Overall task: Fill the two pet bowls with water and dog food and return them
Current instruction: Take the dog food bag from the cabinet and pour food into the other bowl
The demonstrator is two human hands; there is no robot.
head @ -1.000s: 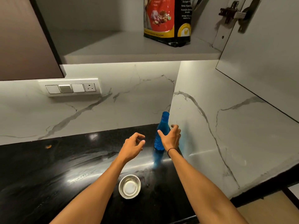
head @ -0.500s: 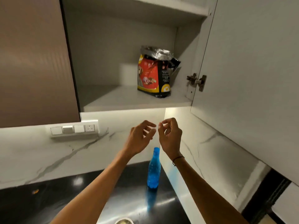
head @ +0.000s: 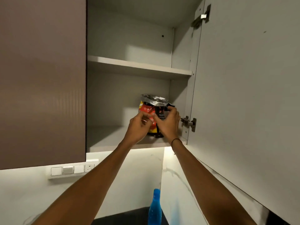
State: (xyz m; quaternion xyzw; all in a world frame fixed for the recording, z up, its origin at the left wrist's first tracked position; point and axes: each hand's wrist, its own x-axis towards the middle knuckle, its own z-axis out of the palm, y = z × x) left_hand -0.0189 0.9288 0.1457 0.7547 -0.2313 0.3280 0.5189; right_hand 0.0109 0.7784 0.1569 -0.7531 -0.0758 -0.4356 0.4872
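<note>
A red, yellow and black dog food bag (head: 150, 109) with a crumpled silver top stands on the lower shelf (head: 110, 137) of the open wall cabinet. My left hand (head: 138, 127) touches the bag's left front, fingers curled on it. My right hand (head: 168, 122) wraps the bag's right side, thumb across the front. A blue water bottle (head: 155, 207) stands on the black counter below, near the corner. The pet bowls are out of view.
The cabinet's right door (head: 243, 95) hangs open close to my right arm, hinge (head: 189, 121) beside my right hand. A closed brown door (head: 42, 78) is on the left. The upper shelf (head: 138, 67) is bare. A switch panel (head: 71, 170) sits on the marble wall.
My view has tilted up from the counter to the cabinet. Both hands rose from beside the blue bottle into the cabinet and closed on the dog food bag. The steel bowl left the view.
</note>
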